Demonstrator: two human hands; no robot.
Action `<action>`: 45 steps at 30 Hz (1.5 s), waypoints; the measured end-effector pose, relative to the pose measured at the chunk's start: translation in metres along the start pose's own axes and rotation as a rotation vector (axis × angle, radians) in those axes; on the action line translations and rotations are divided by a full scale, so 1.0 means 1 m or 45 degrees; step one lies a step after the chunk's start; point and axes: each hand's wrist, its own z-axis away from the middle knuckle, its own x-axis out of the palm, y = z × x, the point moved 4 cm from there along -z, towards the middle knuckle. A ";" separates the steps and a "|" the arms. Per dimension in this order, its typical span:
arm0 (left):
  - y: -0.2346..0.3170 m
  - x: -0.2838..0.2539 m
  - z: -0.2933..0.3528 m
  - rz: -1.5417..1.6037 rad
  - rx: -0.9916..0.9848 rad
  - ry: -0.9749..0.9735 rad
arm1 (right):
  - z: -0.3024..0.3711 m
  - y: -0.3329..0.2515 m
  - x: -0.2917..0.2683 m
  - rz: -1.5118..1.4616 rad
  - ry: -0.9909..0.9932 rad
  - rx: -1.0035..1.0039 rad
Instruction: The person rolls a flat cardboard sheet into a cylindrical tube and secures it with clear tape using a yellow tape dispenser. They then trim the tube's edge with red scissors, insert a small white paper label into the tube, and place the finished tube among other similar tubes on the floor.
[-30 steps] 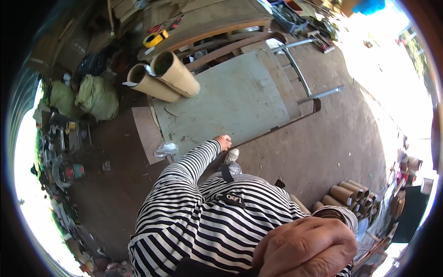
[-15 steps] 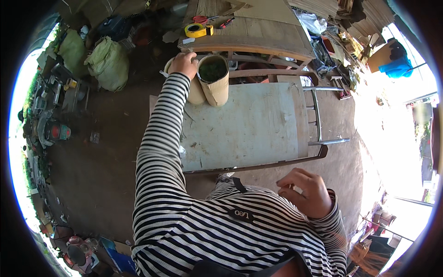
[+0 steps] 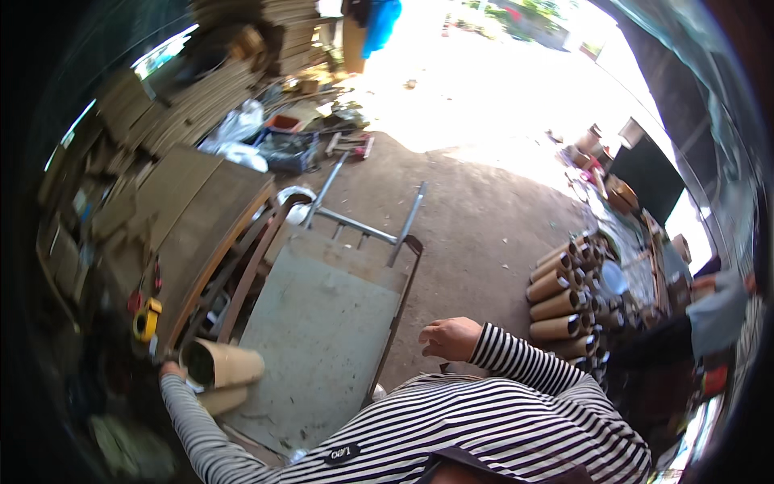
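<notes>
My left hand [image 3: 169, 370] is reaching out to the far left, touching the rim of a cardboard tube [image 3: 222, 363] lying on its side at the near-left corner of the flat cart [image 3: 322, 339]; I cannot tell how far the grip is closing, since the tube is hiding the fingers. A second tube [image 3: 219, 398] is lying just beneath it. My right hand [image 3: 450, 337] is hovering over the dirt floor [image 3: 484, 234] beside the cart's edge, grip loosely curled, holding nothing. A stack of tubes [image 3: 564, 294] is sitting well apart, to my right.
</notes>
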 end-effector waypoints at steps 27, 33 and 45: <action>0.117 0.010 0.084 -0.254 -0.368 -0.305 | 0.071 0.160 0.148 0.014 -0.255 0.693; 0.129 0.012 0.087 -0.271 -0.366 -0.272 | 0.075 0.198 0.209 0.125 -0.398 0.521; 0.141 0.039 0.101 -0.223 0.091 -0.230 | 0.132 0.226 0.267 -0.164 -0.432 0.912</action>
